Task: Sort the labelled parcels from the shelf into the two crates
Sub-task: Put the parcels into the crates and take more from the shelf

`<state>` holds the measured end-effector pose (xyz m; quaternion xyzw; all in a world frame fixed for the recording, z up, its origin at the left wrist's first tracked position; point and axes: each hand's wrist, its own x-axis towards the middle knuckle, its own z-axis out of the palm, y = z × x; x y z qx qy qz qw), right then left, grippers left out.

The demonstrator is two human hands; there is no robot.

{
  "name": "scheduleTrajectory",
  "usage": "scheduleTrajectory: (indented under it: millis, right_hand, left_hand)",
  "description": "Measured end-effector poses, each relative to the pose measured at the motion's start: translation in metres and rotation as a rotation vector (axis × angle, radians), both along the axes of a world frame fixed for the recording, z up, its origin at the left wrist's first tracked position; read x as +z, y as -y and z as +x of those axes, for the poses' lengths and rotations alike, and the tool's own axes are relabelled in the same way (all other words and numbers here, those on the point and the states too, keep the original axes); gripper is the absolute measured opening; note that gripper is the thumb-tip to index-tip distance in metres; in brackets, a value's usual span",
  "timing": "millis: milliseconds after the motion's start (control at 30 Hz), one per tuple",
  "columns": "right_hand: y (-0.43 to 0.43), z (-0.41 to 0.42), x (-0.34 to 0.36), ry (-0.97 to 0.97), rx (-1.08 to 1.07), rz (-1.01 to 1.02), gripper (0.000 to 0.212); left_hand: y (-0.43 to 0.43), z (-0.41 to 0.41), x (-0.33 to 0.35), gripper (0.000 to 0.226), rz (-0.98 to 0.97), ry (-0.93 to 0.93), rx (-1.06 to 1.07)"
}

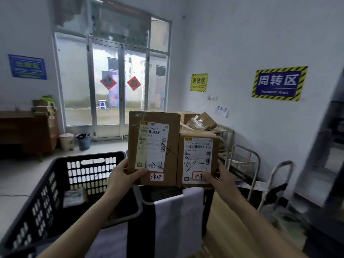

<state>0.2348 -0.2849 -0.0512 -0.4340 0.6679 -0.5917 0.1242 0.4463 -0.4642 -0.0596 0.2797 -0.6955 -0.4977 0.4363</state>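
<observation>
Two cardboard parcels are up in front of you, side by side and touching. Your left hand grasps the taller parcel at its lower left corner, fingers clamped round the edge. Your right hand grips the smaller parcel at its lower right corner, thumb on the label. Below them sit the black crate, holding a packet, and the second crate, draped with a white sheet.

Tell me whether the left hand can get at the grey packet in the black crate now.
Probably not yet: the left hand grips a parcel. The crate below is open-topped, so nothing else blocks the packet.
</observation>
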Motion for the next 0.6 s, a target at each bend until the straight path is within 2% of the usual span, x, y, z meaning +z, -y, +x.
scheduleTrajectory:
  millis: [200, 300, 367, 467, 533, 600]
  right_hand:
    - [0.078, 0.034, -0.011, 0.002, 0.088, 0.031, 0.034]
    - [0.11, 0.049, -0.014, 0.004, 0.126, 0.051, 0.034]
    - [0.131, 0.057, -0.015, 0.012, 0.161, 0.054, 0.036]
    - [0.159, 0.066, -0.016, 0.037, 0.21, 0.071, 0.035]
    - [0.178, 0.069, -0.018, 0.057, 0.247, 0.083, 0.038]
    - [0.197, 0.069, -0.021, 0.106, 0.302, 0.085, 0.043]
  left_hand:
    - [0.058, 0.054, -0.013, 0.032, 0.037, 0.006, 0.089]
    - [0.079, 0.079, -0.019, 0.052, 0.07, 0.003, 0.12]
    - [0.092, 0.093, -0.023, 0.056, 0.071, 0.013, 0.147]
    - [0.104, 0.106, -0.029, 0.048, 0.124, -0.016, 0.19]
    - [0.112, 0.112, -0.033, 0.023, 0.144, -0.03, 0.221]
    - [0.122, 0.117, -0.037, 0.008, 0.172, -0.052, 0.25]
